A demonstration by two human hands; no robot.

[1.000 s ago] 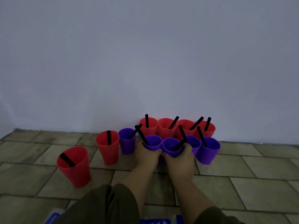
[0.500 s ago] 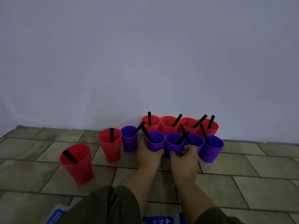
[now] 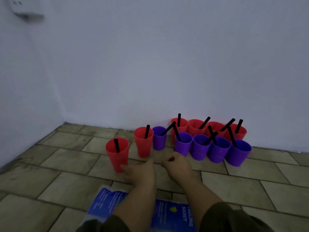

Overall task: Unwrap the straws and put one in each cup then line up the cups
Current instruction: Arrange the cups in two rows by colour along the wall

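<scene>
We face a pale wall (image 3: 150, 64) above a tiled floor (image 3: 66, 181), and a blue printed packet (image 3: 167, 215) lies on the floor under our forearms. Against the wall stands a back row (image 3: 195, 127) of four red cups, with a front row (image 3: 200, 148) of four purple cups touching it, each cup holding a black straw. To the left, three cups stand out of line: a lone purple cup (image 3: 159, 139), a middle red cup (image 3: 143, 144) just beside it, and a near red cup (image 3: 117, 156) apart and closer to us. Our left hand (image 3: 140, 171) reaches with straight fingers that touch the near red cup low on its wall. Our right hand (image 3: 178, 166) sits just short of the front row, fingers curled on nothing we can see. We judge the cups to be light, thin plastic, easy to tip with a straw (image 3: 116, 145) leaning inside, so we would grip the near red cup around its lower half and slide it.
</scene>
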